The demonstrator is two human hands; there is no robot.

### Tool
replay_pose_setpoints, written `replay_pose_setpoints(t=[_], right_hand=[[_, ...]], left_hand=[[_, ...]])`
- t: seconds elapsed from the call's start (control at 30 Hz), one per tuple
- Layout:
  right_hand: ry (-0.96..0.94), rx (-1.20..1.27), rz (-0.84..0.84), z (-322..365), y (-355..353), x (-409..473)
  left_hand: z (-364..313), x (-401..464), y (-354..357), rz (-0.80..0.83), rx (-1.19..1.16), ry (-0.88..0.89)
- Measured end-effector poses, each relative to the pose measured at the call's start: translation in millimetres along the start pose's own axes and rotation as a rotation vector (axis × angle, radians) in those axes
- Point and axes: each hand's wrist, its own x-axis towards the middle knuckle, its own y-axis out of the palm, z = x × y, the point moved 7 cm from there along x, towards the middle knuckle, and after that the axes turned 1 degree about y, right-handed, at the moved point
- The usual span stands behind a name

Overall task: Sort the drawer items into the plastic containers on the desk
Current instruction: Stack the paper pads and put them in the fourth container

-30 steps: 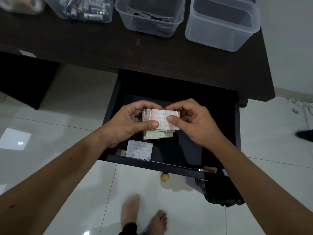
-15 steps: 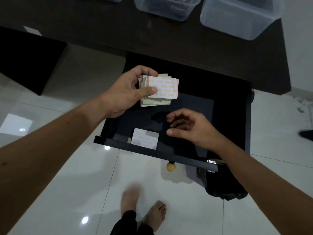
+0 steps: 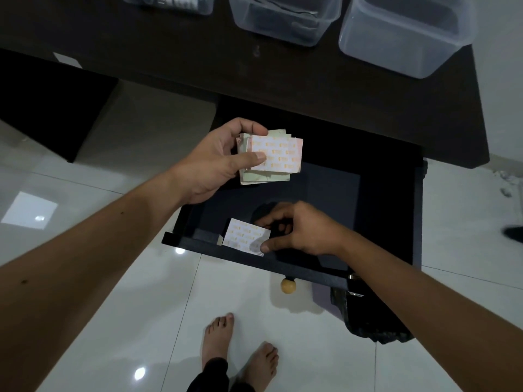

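My left hand [image 3: 218, 162] holds a small stack of cards and papers [image 3: 273, 159] above the open black drawer [image 3: 390, 199]; the top card is white with orange marks. My right hand [image 3: 302, 230] reaches into the drawer's front left corner, its fingertips pinching the right edge of a single white card [image 3: 240, 236] that lies there. Three clear plastic containers stand on the dark desk [image 3: 169, 60]: one with small items [image 3: 169, 2] at top left, a middle one [image 3: 283, 18], and a larger one [image 3: 407, 35] at right.
The drawer has a round wooden knob [image 3: 288, 286] at its front. A dark bag [image 3: 370, 318] sits on the white tiled floor under the drawer's right side. My bare feet [image 3: 240, 343] stand below the drawer.
My right hand left the stack and went down to the front left corner of the drawer, onto the loose card. My left hand kept the stack, held higher over the drawer.
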Motion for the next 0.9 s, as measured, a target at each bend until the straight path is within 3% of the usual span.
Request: replay_pose_setpoints(t=[0.37,0.67,0.9], right_hand=[[-0.063,0.218,-0.017,-3.7,1.2,-5.4],[-0.134,0.535,-0.101,9.7,-26.7,-39.3],[-0.282,0.619,-0.343,32.0,-77.3,-57.3]], left_hand=[[0.4,-1.9,1.3,0.012,0.005,0.009],[1.5,-3.2,2.3,0.000,0.028,-0.002],[2.3,-6.4,2.2,0.005,0.049,0.024]])
